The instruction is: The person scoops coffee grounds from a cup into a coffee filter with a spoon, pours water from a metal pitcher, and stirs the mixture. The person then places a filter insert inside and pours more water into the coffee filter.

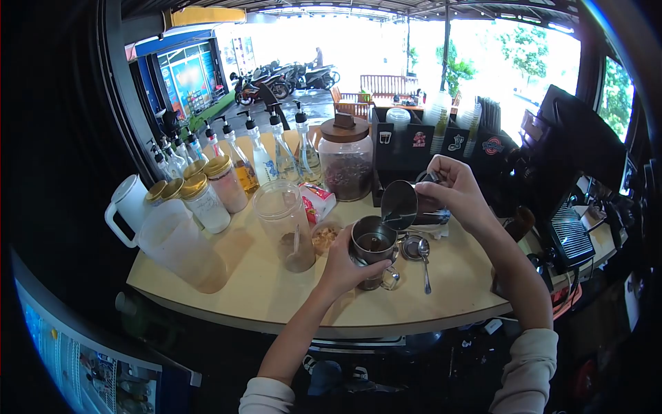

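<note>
The right hand [452,186] held a metal pitcher [400,205] tipped over the mouth of a steel cup [364,232], its fingers curled and pinching at the handle side. The left hand [339,263] was wrapped round the cup, thumb along the near side and the other fingers mostly hidden behind it. Both vessels were above the front part of the pale counter [458,303], the pitcher's lip at the cup's far rim; whether the two touched could not be told.

The step in hand looked to be pouring, though no stream could be made out. Something dark lay in the cup. The next move seemed to call for a steady left hand and a measured tilt from the right, with the lip kept inside the rim. A spoon [426,265] lay just beside the cup, and a clear plastic jar [279,221] stood beyond the left hand.
</note>
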`<move>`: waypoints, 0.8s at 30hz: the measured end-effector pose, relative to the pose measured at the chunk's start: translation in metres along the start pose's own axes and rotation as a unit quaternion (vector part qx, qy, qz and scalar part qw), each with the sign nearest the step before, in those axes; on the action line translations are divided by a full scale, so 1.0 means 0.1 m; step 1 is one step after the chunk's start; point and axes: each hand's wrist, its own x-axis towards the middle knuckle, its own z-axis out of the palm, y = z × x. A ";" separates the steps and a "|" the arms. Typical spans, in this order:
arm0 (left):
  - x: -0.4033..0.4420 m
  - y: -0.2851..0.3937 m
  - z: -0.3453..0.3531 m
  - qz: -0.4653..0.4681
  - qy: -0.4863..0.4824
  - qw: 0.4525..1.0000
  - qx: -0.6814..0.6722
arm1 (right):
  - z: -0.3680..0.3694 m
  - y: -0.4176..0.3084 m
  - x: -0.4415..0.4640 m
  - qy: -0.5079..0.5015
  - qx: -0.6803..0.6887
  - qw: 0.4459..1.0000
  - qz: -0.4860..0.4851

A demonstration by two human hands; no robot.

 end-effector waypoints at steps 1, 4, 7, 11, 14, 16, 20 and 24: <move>0.00 -0.01 0.01 0.005 0.001 1.000 -0.005 | 0.01 -0.01 0.01 0.000 0.000 1.000 0.001; 0.00 -0.06 0.02 0.012 0.004 1.000 -0.012 | 0.04 -0.05 0.01 -0.003 -0.017 1.000 0.008; 0.01 -0.06 0.02 0.014 0.004 1.000 -0.023 | 0.06 -0.08 0.01 -0.008 -0.006 1.000 0.018; 0.01 -0.05 0.02 0.011 0.002 0.999 -0.032 | 0.07 -0.11 0.02 -0.012 -0.014 1.000 0.022; 0.01 -0.05 0.02 0.016 0.003 0.999 -0.036 | 0.07 -0.11 0.02 -0.011 -0.020 1.000 0.019; 0.01 -0.07 0.02 0.016 0.003 0.999 -0.029 | 0.08 -0.10 0.02 -0.011 -0.025 0.999 0.017; 0.00 -0.05 0.02 0.012 0.008 0.999 -0.034 | 0.09 -0.12 0.03 -0.012 -0.034 0.999 0.015; 0.00 -0.04 0.02 0.013 0.008 1.000 -0.028 | 0.09 -0.14 0.03 -0.013 -0.042 0.999 0.010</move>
